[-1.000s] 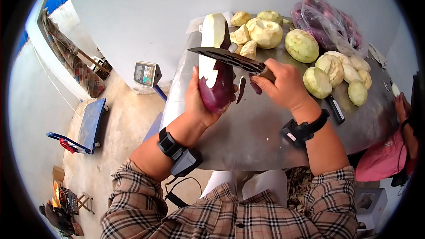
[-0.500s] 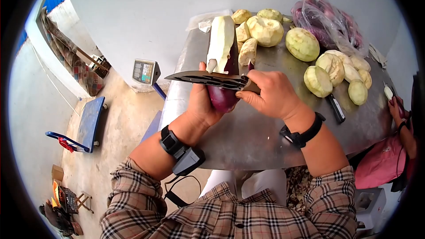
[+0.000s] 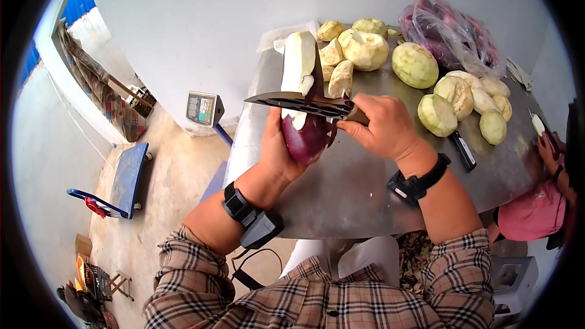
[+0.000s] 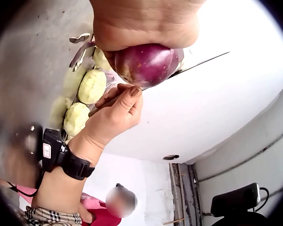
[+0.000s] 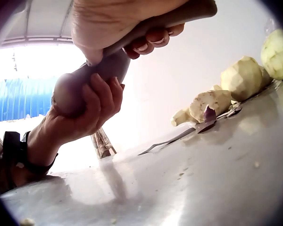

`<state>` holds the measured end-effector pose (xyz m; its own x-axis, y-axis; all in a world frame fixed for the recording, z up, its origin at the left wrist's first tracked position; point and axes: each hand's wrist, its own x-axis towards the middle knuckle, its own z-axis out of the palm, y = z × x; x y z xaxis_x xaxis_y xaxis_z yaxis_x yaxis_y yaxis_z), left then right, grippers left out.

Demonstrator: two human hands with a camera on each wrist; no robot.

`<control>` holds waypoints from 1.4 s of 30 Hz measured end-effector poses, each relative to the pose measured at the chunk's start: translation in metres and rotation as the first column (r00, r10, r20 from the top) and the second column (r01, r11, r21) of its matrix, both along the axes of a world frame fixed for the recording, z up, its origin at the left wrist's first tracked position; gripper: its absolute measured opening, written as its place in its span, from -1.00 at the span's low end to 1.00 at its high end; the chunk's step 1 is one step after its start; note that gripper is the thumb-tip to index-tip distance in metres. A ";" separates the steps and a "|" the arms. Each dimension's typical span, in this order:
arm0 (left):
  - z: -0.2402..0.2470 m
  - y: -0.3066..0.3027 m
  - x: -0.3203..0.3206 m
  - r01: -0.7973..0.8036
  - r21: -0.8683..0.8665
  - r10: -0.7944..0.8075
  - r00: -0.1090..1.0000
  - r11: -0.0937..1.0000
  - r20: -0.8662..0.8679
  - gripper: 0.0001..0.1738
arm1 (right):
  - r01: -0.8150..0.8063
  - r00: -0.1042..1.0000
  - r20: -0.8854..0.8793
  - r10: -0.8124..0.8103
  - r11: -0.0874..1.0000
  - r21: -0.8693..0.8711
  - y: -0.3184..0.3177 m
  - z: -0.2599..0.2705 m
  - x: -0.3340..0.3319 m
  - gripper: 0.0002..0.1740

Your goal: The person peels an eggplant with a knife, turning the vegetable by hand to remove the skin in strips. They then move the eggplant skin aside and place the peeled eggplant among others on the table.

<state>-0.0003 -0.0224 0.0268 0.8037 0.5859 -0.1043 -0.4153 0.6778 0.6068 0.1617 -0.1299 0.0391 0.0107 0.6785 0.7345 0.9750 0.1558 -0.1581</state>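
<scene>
My left hand point(image 3: 279, 152) holds a large eggplant point(image 3: 306, 139) upright above the table, fingers wrapped round its lower end. Its upper front is bare and pale, while the lower end and right side keep purple skin. In my right hand point(image 3: 389, 127) is a wide-bladed knife point(image 3: 292, 102), the blade lying across the front of the eggplant. A small pale flap hangs just above the blade. In the left wrist view the purple butt end point(image 4: 148, 66) pokes out of my left palm. The right wrist view shows my fingers curled round the knife handle point(image 5: 162, 21).
Several peeled eggplants point(image 3: 364, 50) lie on the metal table point(image 3: 329, 207), with dark peel strips point(image 5: 167, 141) nearby. A plastic bag point(image 3: 451, 30) of purple eggplants sits behind. A black-handled tool point(image 3: 464, 151) lies at right. Another person's hand point(image 3: 547, 152) works at the right edge.
The knife slid down the eggplant toward its lower end, then came back up a little. The eggplant has turned slightly in my left hand, and its bare pale face looks wider.
</scene>
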 end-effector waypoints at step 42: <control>-0.013 0.007 0.003 0.236 0.127 -0.215 0.964 0.964 -0.157 -0.23 | 0.089 0.996 -0.009 -0.088 0.996 0.027 -0.006 0.003 0.000 -0.57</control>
<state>0.0023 -0.0156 0.0137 0.8998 0.4084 -0.1536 -0.1657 0.6455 0.7456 0.1615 -0.1359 0.0423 0.0753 0.6541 0.7527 0.9840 0.0734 -0.1623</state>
